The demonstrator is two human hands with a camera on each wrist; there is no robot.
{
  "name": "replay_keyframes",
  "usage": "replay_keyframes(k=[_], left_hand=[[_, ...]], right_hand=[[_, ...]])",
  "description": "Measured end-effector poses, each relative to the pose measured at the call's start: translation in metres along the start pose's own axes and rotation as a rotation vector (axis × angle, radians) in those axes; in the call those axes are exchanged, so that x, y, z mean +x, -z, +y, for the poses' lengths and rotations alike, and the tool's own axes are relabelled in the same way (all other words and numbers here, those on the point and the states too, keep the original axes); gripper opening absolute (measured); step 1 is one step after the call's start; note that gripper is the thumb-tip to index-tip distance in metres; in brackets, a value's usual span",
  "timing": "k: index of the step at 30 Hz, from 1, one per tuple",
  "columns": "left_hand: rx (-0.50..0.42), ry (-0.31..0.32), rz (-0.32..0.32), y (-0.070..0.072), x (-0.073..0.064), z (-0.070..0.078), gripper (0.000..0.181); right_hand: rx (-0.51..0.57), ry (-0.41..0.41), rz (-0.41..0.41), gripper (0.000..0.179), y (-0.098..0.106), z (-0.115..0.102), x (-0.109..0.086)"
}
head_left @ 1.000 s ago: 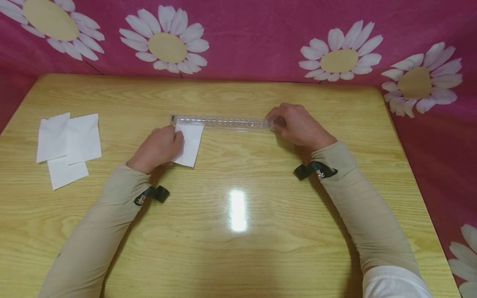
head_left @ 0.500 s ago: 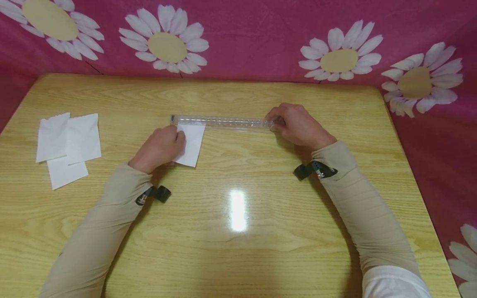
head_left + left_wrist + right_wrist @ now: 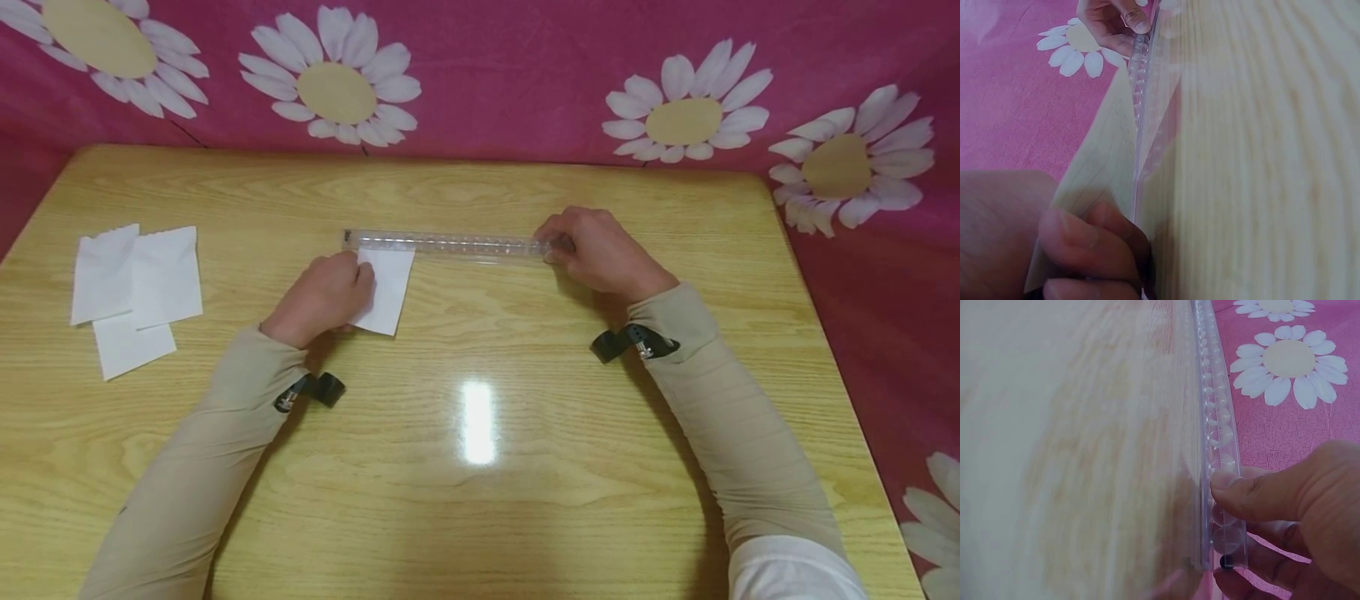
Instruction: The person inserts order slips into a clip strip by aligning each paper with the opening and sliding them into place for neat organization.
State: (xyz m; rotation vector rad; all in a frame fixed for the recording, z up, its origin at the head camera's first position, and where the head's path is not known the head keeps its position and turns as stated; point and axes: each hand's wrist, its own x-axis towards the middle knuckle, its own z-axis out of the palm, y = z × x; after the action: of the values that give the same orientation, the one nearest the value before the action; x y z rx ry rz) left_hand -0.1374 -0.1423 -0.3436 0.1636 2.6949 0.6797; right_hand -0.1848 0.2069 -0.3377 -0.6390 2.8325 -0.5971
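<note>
A clear plastic strip, ruler-like with a row of round shapes along it, stretches across the far middle of the table. My right hand grips its right end; in the right wrist view the thumb presses one face, with other fingers behind. My left hand pinches a small white sheet of paper by its left side. The sheet's top edge meets the strip near its left end. In the left wrist view the paper stands tilted beside the strip, with curled fingertips over it.
Several white paper sheets lie overlapping at the left of the wooden table. A pink cloth with daisies hangs behind the table and along its right side. Small dark devices are strapped at both wrists.
My left hand has slid slightly to the right together with the paper, along the strip. The right hand and the strip look still.
</note>
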Motion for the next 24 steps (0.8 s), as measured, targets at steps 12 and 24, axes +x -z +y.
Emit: replay_keyframes(k=[12, 24], left_hand=[[-0.001, -0.004, -0.005, -0.0003, -0.0004, 0.0028, 0.047], [-0.001, -0.007, -0.006, -0.0026, 0.0017, 0.0044, 0.049]], right_hand=[[0.008, 0.005, 0.002, 0.027, 0.0003, -0.0002, -0.0010], [0.002, 0.003, -0.007, 0.027, 0.0013, -0.0012, -0.0014]])
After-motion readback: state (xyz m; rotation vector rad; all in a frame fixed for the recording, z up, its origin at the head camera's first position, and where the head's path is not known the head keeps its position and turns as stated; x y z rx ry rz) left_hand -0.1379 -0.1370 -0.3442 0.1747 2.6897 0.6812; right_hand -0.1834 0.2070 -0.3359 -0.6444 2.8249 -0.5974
